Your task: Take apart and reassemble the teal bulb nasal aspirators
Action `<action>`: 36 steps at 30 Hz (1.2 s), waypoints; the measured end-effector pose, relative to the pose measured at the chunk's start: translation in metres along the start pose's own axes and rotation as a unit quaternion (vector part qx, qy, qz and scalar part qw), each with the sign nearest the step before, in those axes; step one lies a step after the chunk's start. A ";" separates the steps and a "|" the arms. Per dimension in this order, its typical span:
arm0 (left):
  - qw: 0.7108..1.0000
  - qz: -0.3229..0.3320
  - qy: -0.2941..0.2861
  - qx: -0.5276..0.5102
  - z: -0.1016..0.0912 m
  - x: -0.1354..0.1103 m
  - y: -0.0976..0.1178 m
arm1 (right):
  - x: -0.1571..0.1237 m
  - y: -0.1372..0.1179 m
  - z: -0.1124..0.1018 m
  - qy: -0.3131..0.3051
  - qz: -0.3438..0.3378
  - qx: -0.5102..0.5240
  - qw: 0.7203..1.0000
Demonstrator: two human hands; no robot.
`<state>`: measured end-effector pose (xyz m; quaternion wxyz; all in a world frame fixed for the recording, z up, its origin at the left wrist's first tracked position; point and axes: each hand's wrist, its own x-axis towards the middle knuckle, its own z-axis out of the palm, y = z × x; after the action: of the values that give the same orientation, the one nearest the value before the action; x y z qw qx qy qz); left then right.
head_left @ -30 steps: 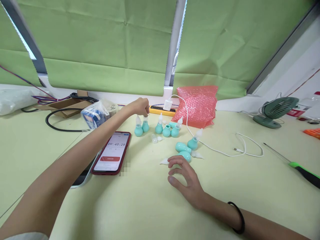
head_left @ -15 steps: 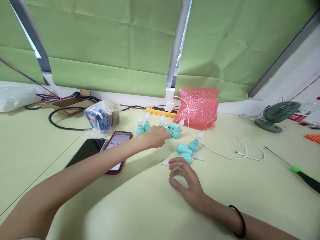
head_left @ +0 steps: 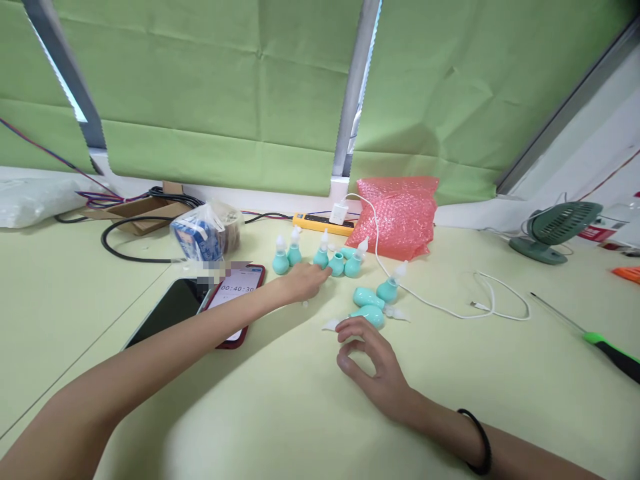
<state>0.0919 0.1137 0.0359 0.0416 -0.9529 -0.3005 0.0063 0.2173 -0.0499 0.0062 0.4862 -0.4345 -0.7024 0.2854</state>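
Several turquoise squeeze bulbs with clear pointed nozzles stand at mid-table, among them an upright bulb (head_left: pixel 320 257). One bulb without a nozzle (head_left: pixel 337 265) shows its open neck. My left hand (head_left: pixel 303 283) is just in front of them, fingers curled and its fingertips near that open bulb; a small whitish bit peeks out below the hand, and what it holds is hidden. My right hand (head_left: pixel 375 367) hovers with bent, parted fingers, holding nothing visible. Its index fingertip is near a loose clear nozzle (head_left: pixel 331 325), beside a bulb lying on its side (head_left: pixel 369 316).
Left of the bulbs lie a phone with a running timer (head_left: pixel 239 293) and a dark-screened phone (head_left: pixel 170 310). Behind are a yellow power strip (head_left: pixel 320 224) and a pink bubble-wrap bag (head_left: pixel 400 217). A white cable (head_left: pixel 450 312), screwdriver (head_left: pixel 607 347) and green fan (head_left: pixel 563 230) are right.
My left hand has drawn back slightly left and nearer, uncovering the open bulb and the one beside it. My right thumb and fingers have curled closer together.
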 end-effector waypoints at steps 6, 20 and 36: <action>0.999 0.015 0.011 -0.041 -0.013 -0.017 -0.005 | 0.000 -0.002 -0.001 0.000 -0.003 -0.004 1.000; 0.996 0.009 0.034 -0.081 -0.006 -0.054 0.015 | 0.001 -0.001 0.000 0.007 -0.001 -0.006 1.000; 0.708 -0.142 0.128 -0.680 0.010 -0.106 0.082 | 0.011 0.003 0.006 -0.034 -0.139 -0.111 0.983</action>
<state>0.0517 -0.0126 0.0178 -0.5789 -0.6607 -0.3473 -0.3282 0.2106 -0.0384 0.0067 0.4459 -0.3739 -0.7994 0.1496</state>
